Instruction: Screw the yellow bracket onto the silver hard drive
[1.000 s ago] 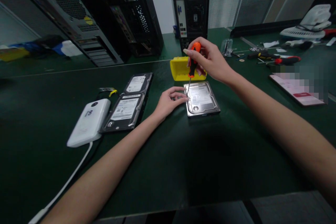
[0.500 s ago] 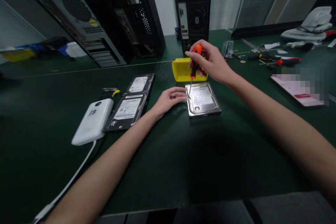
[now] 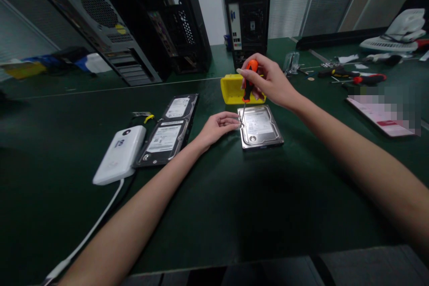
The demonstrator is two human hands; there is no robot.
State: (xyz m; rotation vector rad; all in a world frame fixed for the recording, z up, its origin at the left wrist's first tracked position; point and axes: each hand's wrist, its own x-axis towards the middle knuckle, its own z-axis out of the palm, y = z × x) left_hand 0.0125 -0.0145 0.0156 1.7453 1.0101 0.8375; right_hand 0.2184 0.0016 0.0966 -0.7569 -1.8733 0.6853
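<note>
My right hand (image 3: 270,81) pinches the orange and black screwdriver (image 3: 247,89) by its handle, the shaft slanting down to the left edge of the silver hard drive (image 3: 263,121), which lies flat on the green table (image 3: 208,214). My left hand (image 3: 217,128) is at that same edge, fingers loosely bent; I cannot tell whether they grip anything. A yellow tray (image 3: 229,89) sits just on the far side, and two dark drives (image 3: 165,139) lie to the left
</note>
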